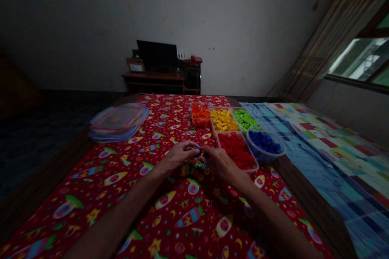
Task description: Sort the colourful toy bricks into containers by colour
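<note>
Above the middle of the table, my left hand [181, 154] pinches a small blue toy brick [198, 151] between thumb and fingers. Close beside it, my right hand [219, 160] has its fingers drawn together around a small dark piece that I cannot make out clearly. Just below both hands, a small multicoloured block build [199, 167] with yellow, green, blue and orange parts rests on the red patterned tablecloth [164, 200]. My right hand partly hides it.
Loose bricks fill an orange tub [192, 120], a yellow, green and red sectioned tray [257, 166], and a round clear bowl [282, 151] of blue bricks. Stacked plastic lids [118, 123] lie at left. A bed [322, 178] adjoins the right side; a desk with monitor [158, 56] stands behind.
</note>
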Motion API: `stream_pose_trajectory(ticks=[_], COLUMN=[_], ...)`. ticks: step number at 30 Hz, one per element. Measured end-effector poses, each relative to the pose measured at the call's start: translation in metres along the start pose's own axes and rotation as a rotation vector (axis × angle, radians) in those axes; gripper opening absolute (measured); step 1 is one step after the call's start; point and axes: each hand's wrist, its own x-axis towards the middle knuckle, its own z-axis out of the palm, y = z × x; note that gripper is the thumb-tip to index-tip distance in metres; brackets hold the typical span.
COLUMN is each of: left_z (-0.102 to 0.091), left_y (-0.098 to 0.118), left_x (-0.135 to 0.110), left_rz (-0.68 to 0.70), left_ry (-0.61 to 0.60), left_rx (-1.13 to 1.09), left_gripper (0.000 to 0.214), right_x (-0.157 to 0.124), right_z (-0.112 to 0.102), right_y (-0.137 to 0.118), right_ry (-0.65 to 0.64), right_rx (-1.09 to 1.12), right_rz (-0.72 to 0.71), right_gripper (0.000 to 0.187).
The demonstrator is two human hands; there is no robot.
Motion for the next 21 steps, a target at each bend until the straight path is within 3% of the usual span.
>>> stream_pose_trajectory(ticks=[5,9,11,14,18,21], left_z=[0.007,0.005,0.003,0.0,-0.006,-0.008], left_y=[0.002,0.002,0.0,-0.008,-0.021,-0.023], left_x=[0.0,-0.001,0.0,0.006,0.016,0.017], left_rz=[0.015,0.02,0.027,0.058,0.141,0.17], left_ry=[0.021,0.074,0.073,0.071,0.103,0.11], left_rx=[-0.037,0.017,0.07,0.143,0.294,0.394], left_gripper=[0.04,0.037,0.036,0.033,0.027,0.024], right_x=[0.0,0.004,0.001,-0.013,-0.042,-0.056], right_z=[-0.003,-0.047,-0.077,-0.114,-0.143,-0.151], right_y=[0.0,0.005,0.015,0.038,0.07,0.082], right_ry=[-0.026,0.146,0.281,0.376,0.36,0.353], right_rx=[-0.054,-0.255,-0.332,-0.464,-0.586,-0.584], right_rz=[0.032,0.151,0.241,0.422,0.64,0.683], right_gripper=[0.014,0.015,0.017,0.02,0.026,0.033])
